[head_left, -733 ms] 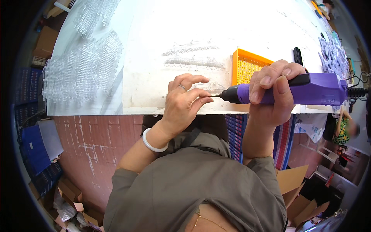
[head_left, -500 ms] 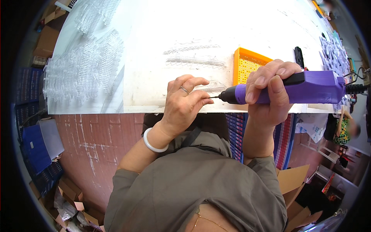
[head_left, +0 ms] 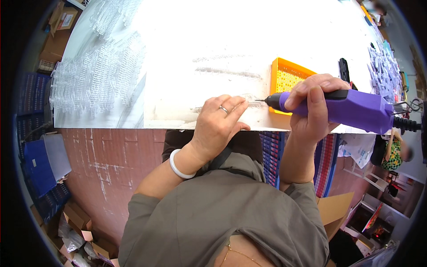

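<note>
Item, left of frame: pile of clear strips, loosely heaped at the left end of the table.

Item, centre: my left hand, white bangle at the wrist, ring on one finger. Forefinger and middle finger lie side by side; the thumb stands apart from them. Whether the fingertips touch the clear strip just beyond, I cannot tell. Judged best: steady the work from the side, fingertips out of the bit's line.

Item, just right of centre: bit, thin and dark, pointing left beside my fingertips. Contact with the strip: cannot tell.

Item, right of centre: orange tray of small yellow pieces, partly behind the driver's nose.

Item, same area: my right hand, clamped round the purple driver, which lies almost level, cable end slightly lower. Judged best: firm grip, loose wrist, bit kept in line with the work, light even pressure.

Item, upper right: black tool.

Item, far right: pale pieces, heaped.
</note>
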`<action>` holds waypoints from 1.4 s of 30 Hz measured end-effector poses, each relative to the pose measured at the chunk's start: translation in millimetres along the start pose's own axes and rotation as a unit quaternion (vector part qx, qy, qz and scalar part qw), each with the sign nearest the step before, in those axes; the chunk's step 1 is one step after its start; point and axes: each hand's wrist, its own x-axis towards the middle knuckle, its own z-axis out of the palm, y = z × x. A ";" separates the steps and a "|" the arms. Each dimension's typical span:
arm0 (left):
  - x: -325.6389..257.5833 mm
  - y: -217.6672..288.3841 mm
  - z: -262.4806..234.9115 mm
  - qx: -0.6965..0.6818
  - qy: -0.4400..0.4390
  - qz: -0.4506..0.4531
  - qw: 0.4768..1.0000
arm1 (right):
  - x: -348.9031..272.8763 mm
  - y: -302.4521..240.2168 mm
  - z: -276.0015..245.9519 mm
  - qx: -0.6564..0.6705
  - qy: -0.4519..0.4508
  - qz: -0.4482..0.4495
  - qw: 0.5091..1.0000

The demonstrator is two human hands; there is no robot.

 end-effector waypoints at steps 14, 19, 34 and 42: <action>-17.1 -4.1 13.0 0.141 -0.075 0.030 0.987 | -1.9 23.2 4.0 -0.027 -0.002 0.034 0.999; -17.9 -4.9 13.6 0.140 -0.071 0.029 0.987 | -2.5 26.2 4.3 -0.035 -0.009 0.039 0.999; -18.0 -7.3 15.6 0.137 -0.062 0.034 0.988 | 1.4 29.6 5.7 -0.032 -0.019 0.102 0.994; -16.4 -4.9 15.7 0.143 -0.069 0.039 0.987 | 14.8 26.6 0.3 -0.057 -0.098 0.060 0.992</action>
